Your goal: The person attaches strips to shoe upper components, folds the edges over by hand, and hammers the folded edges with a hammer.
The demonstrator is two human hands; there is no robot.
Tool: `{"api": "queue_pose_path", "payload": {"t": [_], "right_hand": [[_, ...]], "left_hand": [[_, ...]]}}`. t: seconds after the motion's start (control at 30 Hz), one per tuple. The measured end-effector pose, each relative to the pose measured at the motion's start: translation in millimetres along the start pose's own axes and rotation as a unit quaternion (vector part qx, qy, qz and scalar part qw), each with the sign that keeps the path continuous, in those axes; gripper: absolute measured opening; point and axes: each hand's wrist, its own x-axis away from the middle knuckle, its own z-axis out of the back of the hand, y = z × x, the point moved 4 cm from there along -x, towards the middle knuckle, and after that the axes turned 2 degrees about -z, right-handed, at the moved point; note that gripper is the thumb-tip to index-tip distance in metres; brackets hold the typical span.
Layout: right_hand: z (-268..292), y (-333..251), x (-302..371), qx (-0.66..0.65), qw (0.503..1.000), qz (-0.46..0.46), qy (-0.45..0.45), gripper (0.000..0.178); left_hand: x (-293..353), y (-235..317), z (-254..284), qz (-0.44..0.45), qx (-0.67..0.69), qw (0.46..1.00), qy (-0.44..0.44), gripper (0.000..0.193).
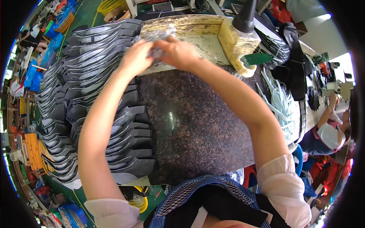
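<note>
At the far end of the worktop both my arms are stretched forward. My left hand (136,57) and my right hand (177,53) meet over a crumpled piece of clear plastic film (157,35), fingers bent and pressed into it. Their fingertips are partly hidden by the film and by each other. Just left of my left hand lie overlapping rows of grey, curved, flat-cut pieces (91,57). Another scrap of clear film (127,115) rests on the nearer pieces. Below my hands is a dark speckled stone slab (197,121).
Right of my hands stands a yellow, residue-crusted block (237,40) with a black cone (245,17) and a green blade-like piece (257,58). Pale strips (279,102) pile up at the slab's right edge. Another person (330,131) sits at far right.
</note>
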Motion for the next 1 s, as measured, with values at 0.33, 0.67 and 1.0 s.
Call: {"api": "queue_pose_path", "payload": {"t": [0.33, 0.67, 1.0], "right_hand": [[58.6, 100.1, 42.0, 0.114, 0.990, -0.047, -0.070, 0.073], [16.3, -5.7, 2.1, 0.145, 0.981, 0.119, 0.050, 0.074], [1.4, 87.9, 2.2, 0.169, 0.974, 0.146, 0.038, 0.045]], "left_hand": [[-60.0, 69.6, -52.9, -0.021, 0.183, 0.982, 0.029, 0.051], [25.9, -8.6, 22.5, -0.008, -0.099, 0.995, -0.028, 0.062], [-22.1, -1.6, -34.5, -0.074, 0.053, 0.995, -0.030, 0.041]]}}
